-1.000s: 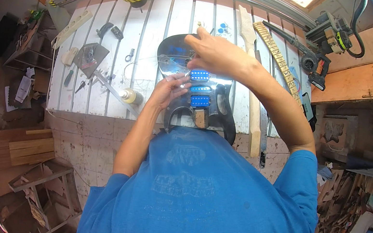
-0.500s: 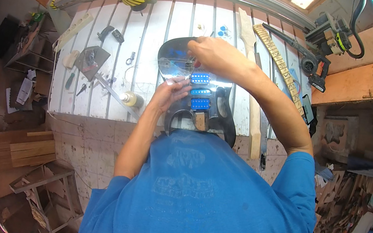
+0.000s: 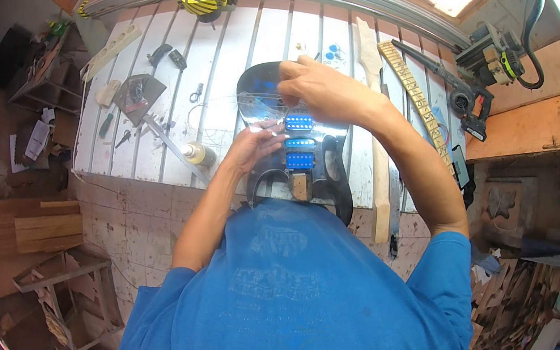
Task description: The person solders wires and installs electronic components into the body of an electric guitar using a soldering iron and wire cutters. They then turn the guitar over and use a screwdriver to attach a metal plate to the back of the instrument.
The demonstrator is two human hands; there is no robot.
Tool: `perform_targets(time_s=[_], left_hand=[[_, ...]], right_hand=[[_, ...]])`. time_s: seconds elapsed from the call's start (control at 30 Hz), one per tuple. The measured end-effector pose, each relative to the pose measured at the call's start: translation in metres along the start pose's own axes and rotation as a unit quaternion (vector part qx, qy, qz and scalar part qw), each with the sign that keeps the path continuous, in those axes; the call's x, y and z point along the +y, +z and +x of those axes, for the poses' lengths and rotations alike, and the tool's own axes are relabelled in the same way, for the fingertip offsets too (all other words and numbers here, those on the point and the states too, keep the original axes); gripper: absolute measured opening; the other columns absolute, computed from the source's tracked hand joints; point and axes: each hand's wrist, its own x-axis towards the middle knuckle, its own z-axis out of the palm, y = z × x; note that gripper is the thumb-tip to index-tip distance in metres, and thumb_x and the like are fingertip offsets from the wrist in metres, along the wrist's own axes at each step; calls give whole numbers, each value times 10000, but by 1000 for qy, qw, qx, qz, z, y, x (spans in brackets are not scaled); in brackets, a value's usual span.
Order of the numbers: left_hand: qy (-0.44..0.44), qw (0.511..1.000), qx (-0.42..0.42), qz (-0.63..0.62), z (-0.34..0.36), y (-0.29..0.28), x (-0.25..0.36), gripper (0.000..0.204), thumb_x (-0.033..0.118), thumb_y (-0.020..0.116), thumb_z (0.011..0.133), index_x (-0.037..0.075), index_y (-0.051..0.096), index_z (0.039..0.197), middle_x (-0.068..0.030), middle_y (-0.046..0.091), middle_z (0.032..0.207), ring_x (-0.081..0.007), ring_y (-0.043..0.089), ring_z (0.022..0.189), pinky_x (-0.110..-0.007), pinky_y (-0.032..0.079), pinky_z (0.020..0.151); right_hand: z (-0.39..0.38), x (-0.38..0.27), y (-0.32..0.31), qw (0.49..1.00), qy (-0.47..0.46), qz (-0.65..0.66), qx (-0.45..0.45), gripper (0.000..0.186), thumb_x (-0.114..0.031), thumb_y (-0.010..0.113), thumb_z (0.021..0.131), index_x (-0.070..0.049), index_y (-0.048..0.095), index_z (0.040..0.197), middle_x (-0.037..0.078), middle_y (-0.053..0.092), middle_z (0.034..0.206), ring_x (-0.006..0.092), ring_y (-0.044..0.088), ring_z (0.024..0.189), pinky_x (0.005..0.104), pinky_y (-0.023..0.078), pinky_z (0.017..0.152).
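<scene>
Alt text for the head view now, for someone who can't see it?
A glossy black guitar body with blue pickups lies on a white bench, the wearer's left hand beside the pickups and right hand above the body's far part. A bottle is to the body's left, a fretted guitar neck to its right. The wearer's blue T-shirt fills the lower centre.

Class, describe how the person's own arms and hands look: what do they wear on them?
The left hand and the right hand are both bare, without gloves. The forearms are uncovered too, with no watch or band visible at the wrists. Short, plain blue sleeves cover the upper arms, part of a blue shirt with a faded print.
</scene>
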Motion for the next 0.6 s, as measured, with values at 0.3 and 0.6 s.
perform_targets(time_s=[0.3, 0.6], left_hand=[[2, 1000, 3, -1, 0, 0, 0, 540, 33, 535, 989, -65, 379, 1497, -209, 562, 1452, -296, 653, 1242, -349, 589, 991], [-3, 1000, 7, 0, 0, 0, 1, 533, 24, 531, 990, -58, 386, 1496, -212, 566, 1448, -299, 661, 1229, -357, 595, 980]], right_hand=[[7, -14, -3, 965, 236, 101, -54, 190, -5, 643, 910, 8, 633, 1099, 175, 591, 1078, 299, 685, 958, 392, 579, 845], [7, -29, -8, 950, 301, 81, -17, 191, -3, 644, 843, -1, 653, 1033, 173, 615, 1043, 371, 685, 966, 476, 549, 870]])
